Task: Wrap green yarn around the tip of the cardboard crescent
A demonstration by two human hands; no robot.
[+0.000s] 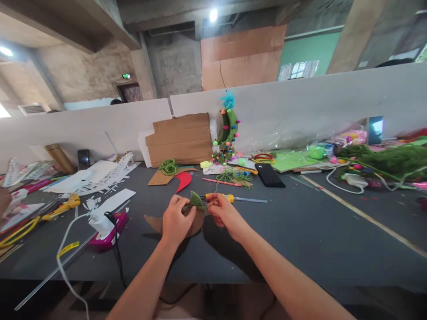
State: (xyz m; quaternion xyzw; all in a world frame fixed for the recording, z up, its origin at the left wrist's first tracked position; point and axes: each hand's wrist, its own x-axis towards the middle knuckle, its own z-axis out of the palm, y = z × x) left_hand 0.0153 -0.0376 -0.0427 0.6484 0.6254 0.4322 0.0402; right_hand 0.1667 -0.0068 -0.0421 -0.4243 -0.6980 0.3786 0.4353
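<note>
My left hand [176,218] is closed on a crescent-shaped piece of brown cardboard [196,224], its other tip jutting out to the left. Green yarn [195,199] is wound round the upper tip, just above my left fingers. Close by on the right, my right hand [227,213] pinches a thin strand of that yarn between thumb and fingers. Just behind my right hand lies a yellow glue gun [227,198] with a clear glue stick [251,200] poking out to the right.
Behind lie a red paper crescent [184,181], a coil of green yarn [168,167], loose yarn [238,176] and a black phone [269,175]. A green crescent with pompoms [230,126] stands by a cardboard sheet [182,138]. A purple power strip [110,233] with cords sits left.
</note>
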